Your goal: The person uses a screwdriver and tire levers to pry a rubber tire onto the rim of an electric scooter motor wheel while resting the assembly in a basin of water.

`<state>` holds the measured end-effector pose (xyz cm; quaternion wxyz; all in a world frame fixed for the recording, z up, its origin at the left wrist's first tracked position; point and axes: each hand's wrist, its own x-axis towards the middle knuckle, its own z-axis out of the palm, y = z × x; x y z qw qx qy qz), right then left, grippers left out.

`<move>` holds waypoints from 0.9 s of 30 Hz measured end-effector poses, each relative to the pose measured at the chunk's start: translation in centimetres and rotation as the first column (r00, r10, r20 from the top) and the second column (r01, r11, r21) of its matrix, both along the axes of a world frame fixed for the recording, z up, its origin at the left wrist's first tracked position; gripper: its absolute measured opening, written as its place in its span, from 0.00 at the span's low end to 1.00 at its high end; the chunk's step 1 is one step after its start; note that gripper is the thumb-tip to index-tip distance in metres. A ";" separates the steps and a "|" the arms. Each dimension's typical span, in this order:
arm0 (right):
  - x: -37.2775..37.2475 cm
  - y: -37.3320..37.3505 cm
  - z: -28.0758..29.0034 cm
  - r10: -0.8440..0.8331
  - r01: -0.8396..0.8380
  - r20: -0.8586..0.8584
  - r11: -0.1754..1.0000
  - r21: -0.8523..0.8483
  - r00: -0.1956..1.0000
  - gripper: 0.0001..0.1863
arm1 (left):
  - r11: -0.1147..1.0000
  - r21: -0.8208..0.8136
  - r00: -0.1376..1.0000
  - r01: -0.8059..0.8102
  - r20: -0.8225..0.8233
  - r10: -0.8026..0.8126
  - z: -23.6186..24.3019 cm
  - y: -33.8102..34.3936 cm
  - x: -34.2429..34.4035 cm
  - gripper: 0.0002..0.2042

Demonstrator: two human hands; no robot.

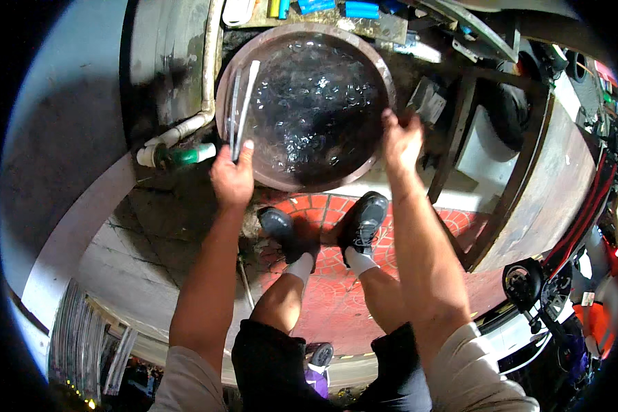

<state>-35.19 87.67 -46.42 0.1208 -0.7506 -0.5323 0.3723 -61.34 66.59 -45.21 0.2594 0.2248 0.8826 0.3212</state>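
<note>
From the head view we grip a wide brown basin (302,180) of rippling water at the picture's twelve o'clock, left hand (232,180) on its rim at eight o'clock, right hand (401,141) at three o'clock, fingers of both curled over the edge. It sits low before our shoes (361,221) on the red tiled floor (323,288). Two pale strips (242,106) lean inside at nine o'clock; the water is not yet tipped, we judge.

Both bare forearms come up from the lower edge of the picture and reach forward, nearly parallel, with the elbows only a little bent. The left hand (232,177) is seen from its back; its fingers are curled closed and the thumb points up. The right hand (401,141) is stretched further forward, also with its back toward the camera, and its fingers bend down in a grip. Short light sleeves cover the upper arms.
</note>
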 end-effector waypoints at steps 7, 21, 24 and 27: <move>-1.5 6.2 -5.8 -0.125 0.057 -0.222 0.955 -0.290 0.967 0.34 | 0.932 -0.362 0.985 -0.002 -0.163 -0.061 -4.5 -1.8 -4.3 0.31; 3.0 -5.6 1.3 -0.245 0.258 -0.260 0.966 0.016 0.934 0.25 | 0.904 -0.382 0.979 0.191 0.146 -0.144 2.0 -2.4 -5.0 0.30; 4.3 -9.1 4.5 -0.377 0.378 -0.312 0.924 -0.060 0.872 0.21 | 0.902 -0.356 0.961 0.245 0.211 -0.178 6.2 -3.4 -4.4 0.28; 6.7 -12.7 8.6 -0.450 0.449 -0.327 0.890 -0.083 0.831 0.18 | 0.885 -0.354 0.937 0.302 0.282 -0.207 9.6 -5.4 -3.1 0.25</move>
